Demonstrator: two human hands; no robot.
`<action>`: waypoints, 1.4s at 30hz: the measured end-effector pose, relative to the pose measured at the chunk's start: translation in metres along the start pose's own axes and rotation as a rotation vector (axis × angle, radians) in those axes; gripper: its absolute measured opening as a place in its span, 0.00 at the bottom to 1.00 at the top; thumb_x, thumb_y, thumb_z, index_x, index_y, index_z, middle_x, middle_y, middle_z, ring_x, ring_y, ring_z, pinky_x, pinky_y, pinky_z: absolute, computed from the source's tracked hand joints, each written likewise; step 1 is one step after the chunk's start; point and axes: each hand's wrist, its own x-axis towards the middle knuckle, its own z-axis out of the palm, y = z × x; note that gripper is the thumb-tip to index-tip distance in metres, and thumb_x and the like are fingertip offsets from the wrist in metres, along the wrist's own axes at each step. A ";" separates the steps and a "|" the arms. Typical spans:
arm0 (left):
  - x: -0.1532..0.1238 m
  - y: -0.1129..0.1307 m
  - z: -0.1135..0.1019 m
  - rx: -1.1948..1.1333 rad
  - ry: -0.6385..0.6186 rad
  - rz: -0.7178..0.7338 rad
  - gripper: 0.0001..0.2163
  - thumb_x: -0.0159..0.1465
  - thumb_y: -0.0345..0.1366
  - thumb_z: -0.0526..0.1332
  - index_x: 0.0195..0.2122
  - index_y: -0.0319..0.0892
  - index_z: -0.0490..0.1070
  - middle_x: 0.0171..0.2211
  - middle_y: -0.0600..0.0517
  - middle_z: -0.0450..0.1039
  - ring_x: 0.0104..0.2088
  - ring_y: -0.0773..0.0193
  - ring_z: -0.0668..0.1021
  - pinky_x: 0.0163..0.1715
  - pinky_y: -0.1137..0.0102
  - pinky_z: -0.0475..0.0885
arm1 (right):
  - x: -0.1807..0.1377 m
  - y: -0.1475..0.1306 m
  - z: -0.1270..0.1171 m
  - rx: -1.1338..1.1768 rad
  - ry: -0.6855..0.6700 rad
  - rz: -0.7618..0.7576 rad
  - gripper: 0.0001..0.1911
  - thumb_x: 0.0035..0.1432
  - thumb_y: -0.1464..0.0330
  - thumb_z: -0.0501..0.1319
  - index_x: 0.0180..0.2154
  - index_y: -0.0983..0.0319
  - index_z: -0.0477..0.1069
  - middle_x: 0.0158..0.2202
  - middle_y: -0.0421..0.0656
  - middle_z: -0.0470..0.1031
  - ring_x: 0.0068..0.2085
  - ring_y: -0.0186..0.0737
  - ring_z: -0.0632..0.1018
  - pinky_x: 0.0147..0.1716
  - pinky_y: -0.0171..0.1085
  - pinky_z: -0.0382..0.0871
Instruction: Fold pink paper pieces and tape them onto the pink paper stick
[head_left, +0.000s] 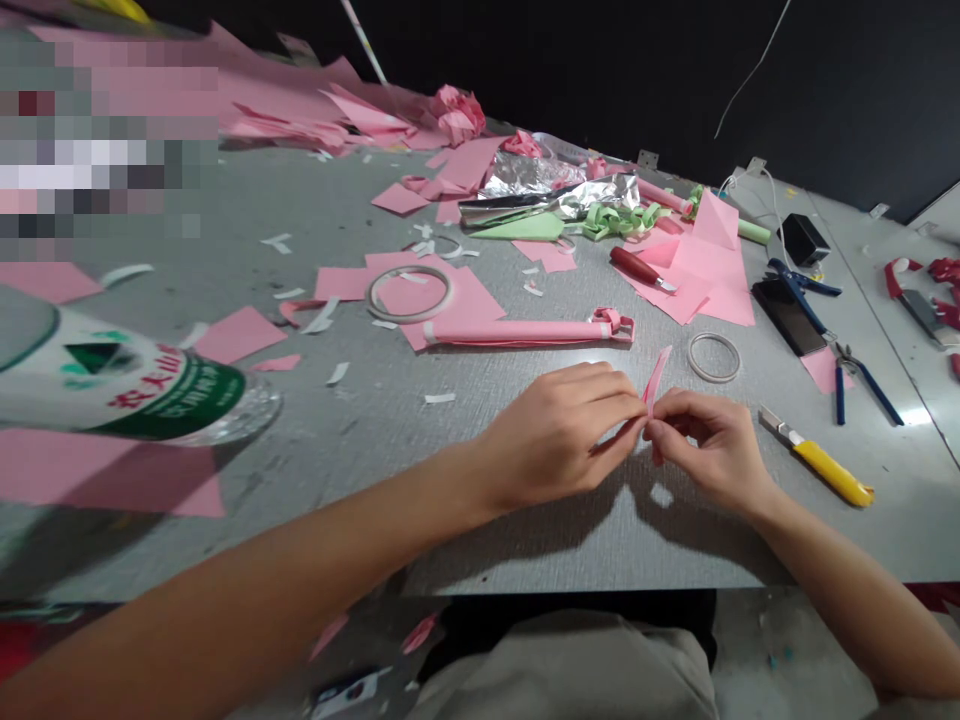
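Note:
Between my two hands, just above the near part of the table, is a narrow pink paper strip (656,376). My left hand (577,425) pinches it from the left, fingers pressed together. From the other side, thumb and forefinger of my right hand (709,445) grip the same strip, whose upper end sticks up and whose short lower end shows beneath the fingertips. Behind my left hand lies a rolled pink paper tube (525,333) with a folded paper loop at its right end. A roll of tape (714,357) rests beyond my right hand.
A yellow utility knife (832,472) lies right of my right hand, with pliers (866,385) and a phone (791,315) behind it. Another tape ring (409,293), a red-handled knife (641,269), foil (532,175) and pink paper scraps are spread behind. At left, a water bottle (135,370) is tilted.

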 end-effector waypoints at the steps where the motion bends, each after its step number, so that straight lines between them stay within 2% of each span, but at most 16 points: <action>1: 0.000 0.000 0.000 -0.012 0.002 -0.005 0.08 0.72 0.27 0.59 0.37 0.38 0.78 0.35 0.47 0.81 0.35 0.58 0.81 0.39 0.65 0.76 | 0.000 0.000 0.000 0.004 0.000 -0.001 0.05 0.63 0.73 0.66 0.34 0.61 0.80 0.30 0.40 0.79 0.26 0.32 0.76 0.26 0.31 0.72; 14: 0.001 -0.003 0.001 -0.186 0.014 -0.095 0.07 0.71 0.27 0.62 0.37 0.40 0.79 0.34 0.49 0.83 0.35 0.61 0.83 0.38 0.68 0.77 | 0.000 0.001 -0.002 0.007 -0.008 0.006 0.05 0.64 0.70 0.66 0.34 0.61 0.80 0.30 0.40 0.80 0.26 0.33 0.77 0.26 0.32 0.72; 25: 0.002 -0.003 0.001 -0.245 0.016 -0.116 0.06 0.70 0.27 0.63 0.37 0.41 0.79 0.34 0.51 0.84 0.35 0.62 0.83 0.38 0.69 0.78 | 0.000 -0.002 -0.002 0.017 -0.012 0.042 0.06 0.64 0.67 0.67 0.33 0.60 0.79 0.30 0.41 0.79 0.26 0.34 0.77 0.26 0.32 0.72; 33: 0.003 -0.003 0.000 -0.243 0.027 -0.106 0.06 0.71 0.27 0.63 0.38 0.40 0.79 0.34 0.50 0.84 0.35 0.61 0.83 0.38 0.68 0.77 | 0.001 -0.001 -0.002 0.031 -0.007 0.041 0.06 0.63 0.68 0.66 0.32 0.60 0.78 0.28 0.40 0.77 0.26 0.33 0.76 0.26 0.32 0.72; 42: 0.001 -0.002 0.000 -0.131 0.001 -0.061 0.07 0.71 0.28 0.61 0.38 0.39 0.79 0.35 0.48 0.83 0.35 0.60 0.83 0.37 0.67 0.77 | 0.001 0.000 -0.001 -0.008 -0.004 0.036 0.05 0.63 0.68 0.66 0.32 0.60 0.78 0.28 0.40 0.77 0.26 0.34 0.76 0.27 0.33 0.72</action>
